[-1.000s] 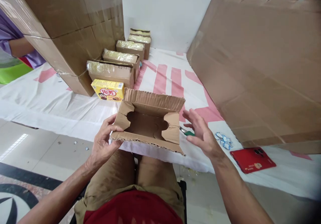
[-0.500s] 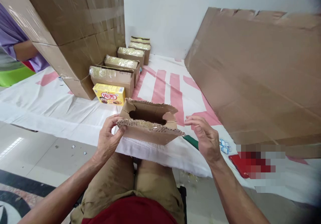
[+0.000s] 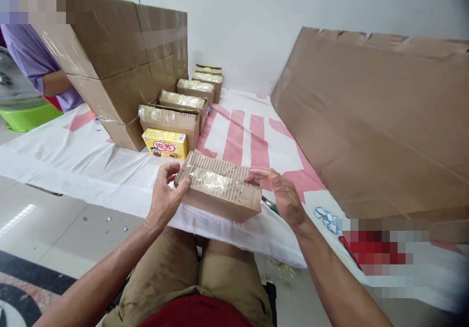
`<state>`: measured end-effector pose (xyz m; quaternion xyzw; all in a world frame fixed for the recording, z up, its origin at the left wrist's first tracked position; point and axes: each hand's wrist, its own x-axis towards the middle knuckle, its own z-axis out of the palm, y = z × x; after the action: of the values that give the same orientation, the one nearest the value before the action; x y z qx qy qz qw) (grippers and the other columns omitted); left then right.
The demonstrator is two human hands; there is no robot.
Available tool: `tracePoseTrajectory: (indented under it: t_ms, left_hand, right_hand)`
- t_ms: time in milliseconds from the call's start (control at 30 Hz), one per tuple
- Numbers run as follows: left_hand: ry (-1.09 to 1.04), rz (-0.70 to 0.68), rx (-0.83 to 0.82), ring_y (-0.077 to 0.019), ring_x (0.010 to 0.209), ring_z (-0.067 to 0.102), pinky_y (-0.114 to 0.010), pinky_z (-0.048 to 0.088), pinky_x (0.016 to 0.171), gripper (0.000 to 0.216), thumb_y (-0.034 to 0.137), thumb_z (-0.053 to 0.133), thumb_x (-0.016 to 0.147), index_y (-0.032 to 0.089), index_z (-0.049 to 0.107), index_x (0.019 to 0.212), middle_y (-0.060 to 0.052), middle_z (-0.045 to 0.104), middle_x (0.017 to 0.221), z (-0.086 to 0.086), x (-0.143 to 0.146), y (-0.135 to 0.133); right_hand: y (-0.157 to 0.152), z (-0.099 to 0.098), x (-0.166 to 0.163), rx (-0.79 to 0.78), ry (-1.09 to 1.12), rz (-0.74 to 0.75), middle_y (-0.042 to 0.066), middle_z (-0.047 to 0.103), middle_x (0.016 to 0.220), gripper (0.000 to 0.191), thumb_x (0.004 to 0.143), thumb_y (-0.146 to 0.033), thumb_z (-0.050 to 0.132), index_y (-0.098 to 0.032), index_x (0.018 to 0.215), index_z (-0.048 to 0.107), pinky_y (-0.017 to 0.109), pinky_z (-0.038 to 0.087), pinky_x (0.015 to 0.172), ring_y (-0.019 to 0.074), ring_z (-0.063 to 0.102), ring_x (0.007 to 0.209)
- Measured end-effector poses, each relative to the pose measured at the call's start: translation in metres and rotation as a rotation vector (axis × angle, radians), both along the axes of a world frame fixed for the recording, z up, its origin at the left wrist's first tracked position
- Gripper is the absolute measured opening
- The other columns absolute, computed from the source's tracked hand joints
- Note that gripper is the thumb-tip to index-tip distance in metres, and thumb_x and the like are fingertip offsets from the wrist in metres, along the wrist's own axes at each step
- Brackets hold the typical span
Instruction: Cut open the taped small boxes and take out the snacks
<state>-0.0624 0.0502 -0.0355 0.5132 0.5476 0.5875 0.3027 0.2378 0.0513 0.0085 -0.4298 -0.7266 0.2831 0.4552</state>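
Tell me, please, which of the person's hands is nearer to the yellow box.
Left. The left hand is just in front of the yellow box, at the left end of a carton; the right hand is farther off, at the carton's right end.

Open cloth [image 3: 246, 126] past held box [image 3: 220, 200] — cartons [image 3: 185, 101] left, cardboard [image 3: 370, 126] right

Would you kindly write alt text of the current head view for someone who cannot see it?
A left hand holds one end of a brown, oblong cardboard box, flaps folded over; the right hand is at the other. Beyond it, a small yellow carton and brown cardboard boxes stand on white-and-pink cloth.
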Motion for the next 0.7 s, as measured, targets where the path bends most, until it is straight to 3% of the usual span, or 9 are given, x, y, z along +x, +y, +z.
tracePoseTrajectory:
  t_ms: [100, 167, 267, 333, 467, 600, 700]
  left_hand:
    - [-0.024, -0.022, 0.003, -0.0273, 0.116, 0.065, -0.048, 0.049, 0.105, 0.054, 0.043, 0.075, 0.077, 0.020, 0.057, 0.122, -0.011, 0.067, 0.123, 0.001, 0.005, 0.004]
    - [-0.039, -0.030, -0.024, -0.0289, 0.120, 0.063, -0.048, 0.049, 0.105, 0.061, 0.046, 0.075, 0.077, 0.020, 0.055, 0.128, -0.013, 0.063, 0.133, -0.002, 0.004, -0.001]
    - [-0.055, -0.069, -0.140, -0.0329, 0.126, 0.061, -0.052, 0.049, 0.105, 0.073, 0.053, 0.078, 0.074, 0.022, 0.052, 0.135, -0.016, 0.058, 0.145, -0.011, -0.004, -0.014]
    - [-0.057, -0.154, -0.230, -0.0341, 0.126, 0.062, -0.053, 0.050, 0.104, 0.073, 0.055, 0.078, 0.074, 0.021, 0.053, 0.134, -0.016, 0.062, 0.141, -0.017, -0.009, -0.024]
    - [-0.064, -0.263, -0.249, -0.0306, 0.119, 0.067, -0.045, 0.056, 0.095, 0.057, 0.056, 0.072, 0.081, 0.020, 0.059, 0.124, -0.014, 0.070, 0.127, -0.018, -0.025, -0.037]
    - [-0.027, -0.071, -0.177, -0.0292, 0.117, 0.067, -0.042, 0.057, 0.092, 0.055, 0.054, 0.073, 0.083, 0.020, 0.061, 0.124, -0.012, 0.071, 0.124, -0.009, -0.065, -0.033]
    - [0.000, 0.119, -0.113, -0.0301, 0.118, 0.066, -0.045, 0.057, 0.095, 0.063, 0.052, 0.075, 0.080, 0.020, 0.058, 0.133, -0.013, 0.070, 0.128, -0.013, -0.107, -0.014]
  right_hand:
    - [-0.013, -0.009, 0.019, -0.005, 0.100, -0.087, 0.007, 0.074, 0.129, 0.053, 0.106, -0.062, 0.037, -0.028, 0.129, 0.071, 0.050, 0.041, 0.118, 0.0288, 0.062, 0.131]
    - [-0.023, -0.021, 0.029, -0.068, 0.075, -0.109, 0.008, 0.063, 0.148, 0.055, 0.101, -0.064, 0.051, -0.029, 0.141, 0.063, 0.049, 0.043, 0.117, 0.0308, 0.055, 0.141]
    - [-0.035, -0.046, 0.031, -0.226, 0.066, -0.053, 0.013, 0.050, 0.160, 0.084, 0.088, -0.067, 0.070, -0.031, 0.158, 0.041, 0.048, 0.051, 0.110, 0.0332, 0.049, 0.146]
    - [-0.040, -0.060, 0.023, -0.318, 0.087, -0.021, 0.015, 0.049, 0.161, 0.094, 0.085, -0.066, 0.074, -0.032, 0.162, 0.032, 0.047, 0.055, 0.105, 0.0326, 0.053, 0.143]
    - [-0.037, -0.066, -0.012, -0.341, 0.112, -0.072, 0.014, 0.052, 0.157, 0.091, 0.087, -0.056, 0.075, -0.033, 0.162, 0.031, 0.046, 0.056, 0.103, 0.0301, 0.057, 0.138]
    - [-0.012, -0.051, -0.073, -0.261, 0.177, 0.000, 0.012, 0.050, 0.160, 0.091, 0.085, -0.045, 0.078, -0.033, 0.162, 0.032, 0.044, 0.059, 0.099, 0.0303, 0.055, 0.139]
    - [0.023, -0.054, -0.125, -0.222, 0.217, 0.092, 0.011, 0.048, 0.162, 0.093, 0.083, -0.041, 0.078, -0.032, 0.163, 0.031, 0.043, 0.061, 0.097, 0.0304, 0.055, 0.140]
